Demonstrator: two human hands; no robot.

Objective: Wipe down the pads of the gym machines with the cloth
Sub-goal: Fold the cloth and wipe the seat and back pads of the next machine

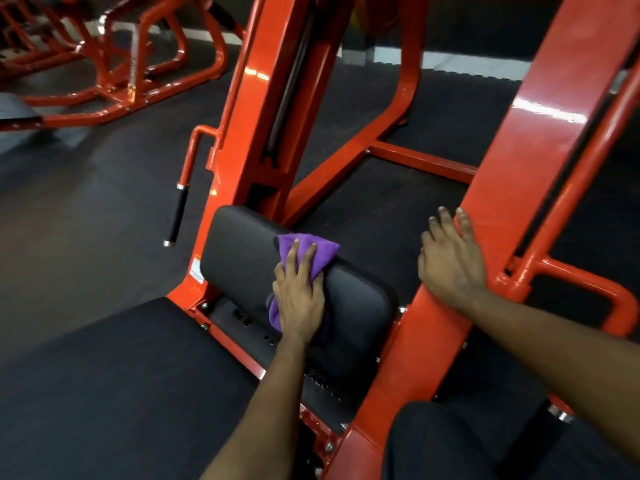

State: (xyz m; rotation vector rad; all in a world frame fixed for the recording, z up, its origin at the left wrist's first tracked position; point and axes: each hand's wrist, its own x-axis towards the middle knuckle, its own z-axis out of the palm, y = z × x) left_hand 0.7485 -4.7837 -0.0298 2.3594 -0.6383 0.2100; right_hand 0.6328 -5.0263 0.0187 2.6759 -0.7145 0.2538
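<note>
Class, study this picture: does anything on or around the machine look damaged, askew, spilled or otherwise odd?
Nothing stands out. The black pad looks intact, the left hand presses the purple cloth on it, and the right hand rests on the orange frame.

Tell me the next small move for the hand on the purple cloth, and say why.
Probably slide the left hand with the purple cloth sideways along the black pad toward its left end. The cloth lies pressed under the hand near the pad's middle, and the stretch to its left is bare. The right hand rests flat on the orange frame and can brace.
</note>
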